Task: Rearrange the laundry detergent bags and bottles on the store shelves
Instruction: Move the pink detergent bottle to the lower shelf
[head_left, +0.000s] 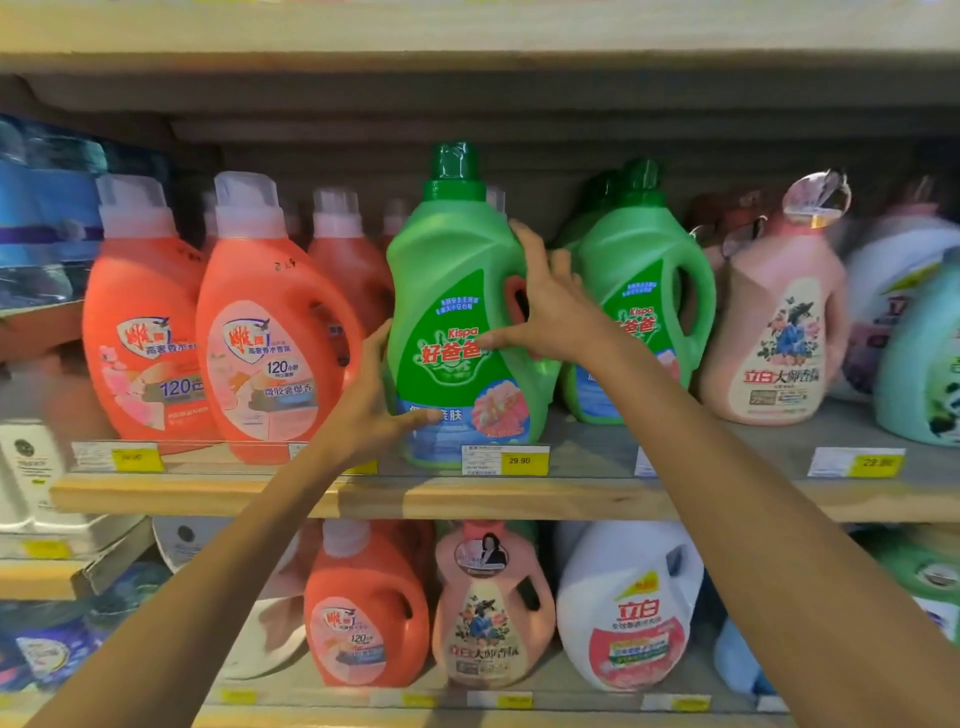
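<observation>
A green detergent bottle (457, 291) with a green cap stands upright at the front edge of the middle shelf (467, 496). My left hand (374, 400) presses against its lower left side, thumb across the label. My right hand (545, 306) grips its right side at the handle, fingers wrapped around the handle and thumb on the label. A second green bottle (647, 291) stands just to the right, further back. Two orange bottles (270, 338) (140, 332) stand to the left of the held bottle.
A pink bottle (779, 332) and pale bottles (919, 358) fill the shelf's right end. Yellow price tags (519, 460) line the shelf edge. The lower shelf holds an orange bottle (363, 613), a pink bottle (488, 613) and a white one (628, 608). Blue packs (47, 208) sit far left.
</observation>
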